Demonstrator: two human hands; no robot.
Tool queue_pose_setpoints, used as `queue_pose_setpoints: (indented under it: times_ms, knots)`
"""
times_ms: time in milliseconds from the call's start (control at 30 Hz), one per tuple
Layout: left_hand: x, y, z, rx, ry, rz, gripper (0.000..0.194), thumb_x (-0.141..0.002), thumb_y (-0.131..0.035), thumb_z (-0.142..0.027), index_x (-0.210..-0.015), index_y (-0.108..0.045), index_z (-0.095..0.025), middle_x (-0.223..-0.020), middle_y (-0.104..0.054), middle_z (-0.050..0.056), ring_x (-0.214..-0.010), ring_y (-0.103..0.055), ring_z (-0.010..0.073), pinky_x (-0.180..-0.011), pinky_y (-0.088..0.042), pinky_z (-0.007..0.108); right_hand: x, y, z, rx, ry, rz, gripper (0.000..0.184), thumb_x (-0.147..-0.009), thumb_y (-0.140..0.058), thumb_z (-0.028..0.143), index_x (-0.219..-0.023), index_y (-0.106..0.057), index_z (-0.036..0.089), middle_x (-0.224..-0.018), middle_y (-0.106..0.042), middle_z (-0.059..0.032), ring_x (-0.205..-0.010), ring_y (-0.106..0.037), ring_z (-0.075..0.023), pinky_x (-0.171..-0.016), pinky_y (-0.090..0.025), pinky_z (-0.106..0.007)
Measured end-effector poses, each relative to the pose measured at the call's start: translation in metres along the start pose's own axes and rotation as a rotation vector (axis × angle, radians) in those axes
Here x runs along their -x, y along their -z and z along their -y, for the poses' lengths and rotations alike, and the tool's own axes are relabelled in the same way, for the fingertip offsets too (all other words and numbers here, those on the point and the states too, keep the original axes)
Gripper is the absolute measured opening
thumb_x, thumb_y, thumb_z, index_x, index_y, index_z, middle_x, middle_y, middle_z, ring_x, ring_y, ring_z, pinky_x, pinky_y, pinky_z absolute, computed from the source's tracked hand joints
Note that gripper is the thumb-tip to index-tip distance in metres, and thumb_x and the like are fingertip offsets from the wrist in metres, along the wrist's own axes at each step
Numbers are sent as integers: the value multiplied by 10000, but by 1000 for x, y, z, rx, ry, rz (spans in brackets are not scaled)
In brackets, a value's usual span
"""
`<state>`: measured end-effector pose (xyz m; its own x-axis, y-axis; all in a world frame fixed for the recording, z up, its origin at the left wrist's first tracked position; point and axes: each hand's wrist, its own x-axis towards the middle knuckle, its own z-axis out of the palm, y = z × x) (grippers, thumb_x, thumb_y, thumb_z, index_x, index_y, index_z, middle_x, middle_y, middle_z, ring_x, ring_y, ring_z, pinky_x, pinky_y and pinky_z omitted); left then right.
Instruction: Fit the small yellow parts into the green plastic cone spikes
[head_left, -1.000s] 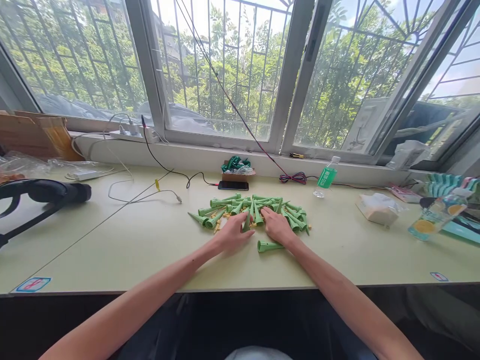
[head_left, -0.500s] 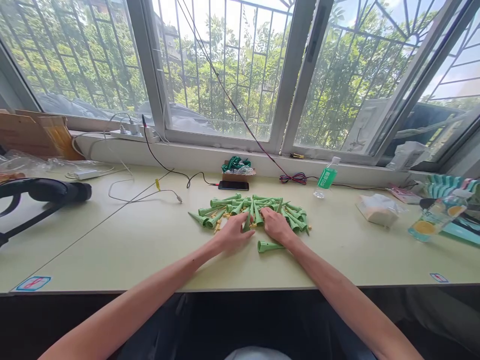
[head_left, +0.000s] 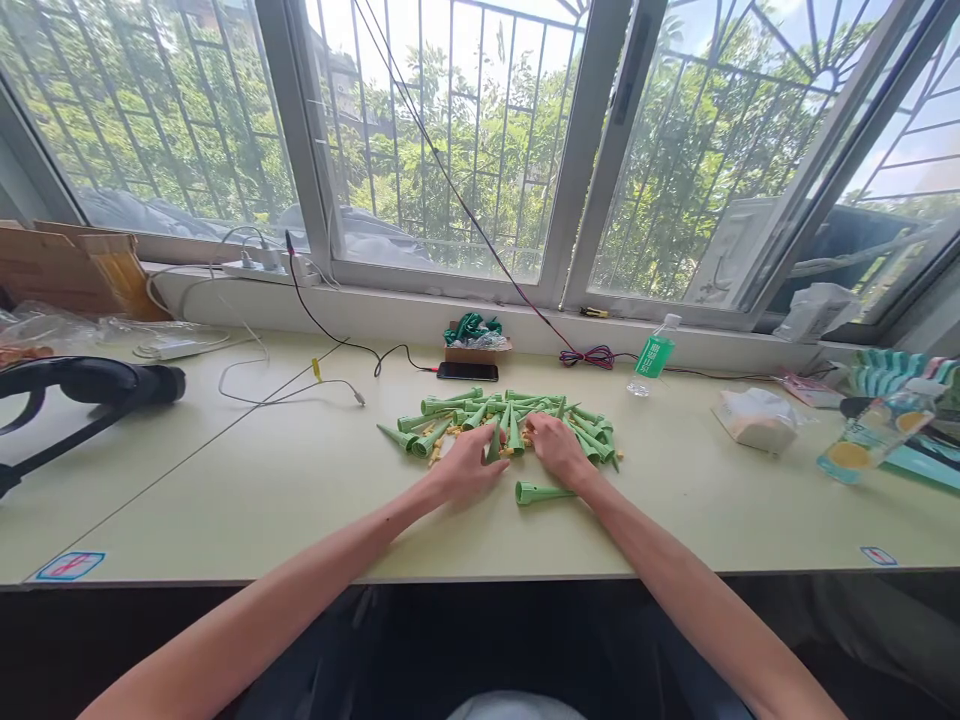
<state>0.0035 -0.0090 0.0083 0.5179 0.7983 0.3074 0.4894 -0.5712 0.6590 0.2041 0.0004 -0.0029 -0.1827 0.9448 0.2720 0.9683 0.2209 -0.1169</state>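
Note:
A heap of green plastic cones [head_left: 450,405] lies on the table, with small yellow pieces [head_left: 434,455] scattered among and under them. My left hand [head_left: 465,468] is closed round one green cone [head_left: 493,440], its pointed end up, at the front of the heap. At the heap's front right, my right hand [head_left: 556,450] reaches down among the yellow pieces with its fingers bent together. What its fingertips pinch, if anything, is hidden. A separate green cone [head_left: 534,492] lies on its side below my right wrist, wide end to the left.
Behind the heap are a phone [head_left: 467,371] on a cable and a small cardboard box [head_left: 478,353]. A bottle with a green label [head_left: 652,357] and a tissue pack [head_left: 756,418] stand to the right. A black headset [head_left: 97,385] and a white cable [head_left: 300,395] lie left.
My right hand has shifted slightly rightward, uncovering some yellow pieces by its fingertips. My left hand and its cone look unmoved.

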Motion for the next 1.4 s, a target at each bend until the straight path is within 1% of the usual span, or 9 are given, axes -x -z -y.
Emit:
queue_pose_setpoints:
  times_ms: [133,267,400,667,867,1067,1167,1267,1400]
  knots:
    - [0,0,2,-7,-7,-7,226,-771,-616,-280,-975,-563,-197,-613,-507,-58,-515,-455,124,-559,-358,254,-1,-1,0,-35,25,7,249,-959,-379,110,-997,-613,185,-1025,-647,-56,-881,-593,-165,-704,-374,-243]
    - [-1,0,5,-21,-8,-11,249,-780,-615,-295,-1002,-556,-198,-607,-498,-65,-503,-446,120,-565,-357,255,-2,-4,-1,-99,35,-22,225,-944,-452,142,-1098,-610,185,-1093,-652,-59,-946,-605,-174,-756,-401,-237]
    - [-1,-1,5,-33,-5,-9,262,-785,-615,-300,-1016,-549,-196,-597,-481,-73,-493,-435,116,-572,-353,257,-2,-6,-3,-147,80,-23,297,-937,-469,139,-1186,-614,209,-1196,-631,-48,-1019,-603,-167,-802,-415,-224]
    - [-1,-1,5,-19,-10,-17,258,-772,-624,-289,-1005,-557,-200,-595,-472,-78,-483,-430,113,-569,-347,252,-4,-9,-4,-145,79,-13,243,-946,-447,149,-1061,-655,199,-1141,-627,-54,-964,-605,-157,-774,-411,-222]
    - [0,0,1,-4,0,-22,248,-763,-632,-289,-979,-550,-197,-591,-463,-78,-470,-414,112,-558,-341,254,-2,-10,-4,-129,33,-75,144,-931,-461,155,-896,-601,161,-958,-627,-92,-772,-590,-175,-653,-393,-253]
    - [0,0,1,3,-2,-29,237,-760,-646,-298,-951,-544,-201,-592,-480,-74,-475,-427,116,-556,-345,255,3,-1,-9,-472,-1,-322,98,-883,-526,239,-800,-526,188,-714,-615,-21,-573,-565,-155,-611,-418,-270]
    - [0,0,2,0,-1,-20,235,-750,-649,-285,-943,-544,-202,-587,-475,-78,-474,-426,113,-553,-341,252,8,7,-7,-685,-35,-274,117,-849,-580,304,-825,-524,204,-579,-559,34,-470,-542,-145,-518,-409,-257]
    - [0,0,4,-2,3,-19,258,-730,-659,-271,-951,-544,-204,-589,-471,-82,-475,-431,113,-549,-337,249,11,12,-3,-755,-11,-267,134,-827,-608,316,-813,-526,211,-527,-528,53,-431,-520,-136,-493,-411,-258]
    - [0,1,6,-19,4,-21,274,-715,-666,-256,-957,-546,-206,-591,-474,-83,-476,-436,111,-550,-337,247,12,11,2,-855,71,-240,148,-828,-612,327,-881,-549,204,-733,-640,-7,-456,-537,-119,-463,-434,-260]
